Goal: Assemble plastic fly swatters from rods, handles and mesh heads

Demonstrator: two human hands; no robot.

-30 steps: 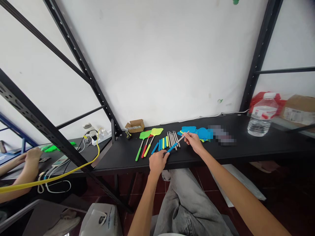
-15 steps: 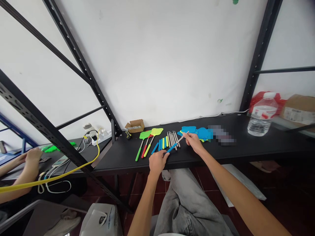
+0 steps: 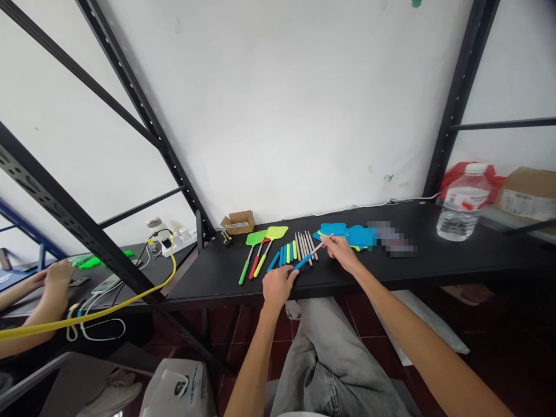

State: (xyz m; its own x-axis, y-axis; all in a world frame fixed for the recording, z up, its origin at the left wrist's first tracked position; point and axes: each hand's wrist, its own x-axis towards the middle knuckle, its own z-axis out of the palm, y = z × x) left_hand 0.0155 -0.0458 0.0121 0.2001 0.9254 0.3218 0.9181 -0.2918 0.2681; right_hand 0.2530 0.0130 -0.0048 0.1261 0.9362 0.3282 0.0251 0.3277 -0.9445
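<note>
My left hand (image 3: pixel 278 285) is closed around the lower end of a blue plastic handle (image 3: pixel 303 262). A thin metal rod (image 3: pixel 318 247) runs up out of that handle at a slant, and the fingers of my right hand (image 3: pixel 341 251) pinch its upper end. Left of the hands lie three fly swatters: a green one (image 3: pixel 245 271), a red one (image 3: pixel 254 268) and a yellow one (image 3: pixel 260 266). Loose blue and yellow handles (image 3: pixel 289 253) sit in a row beside several bare metal rods (image 3: pixel 299 245). Blue swatter heads (image 3: pixel 333 229) are piled beyond my right hand, with yellow-green ones partly hidden underneath.
A small open cardboard box (image 3: pixel 238 223) stands at the back of the black table (image 3: pixel 195 286). To the right are a large water bottle (image 3: pixel 463 202) and a bigger carton (image 3: pixel 527 194). Another person's hands (image 3: pixel 59 273) work at the left, past a yellow cable (image 3: pixel 143 293).
</note>
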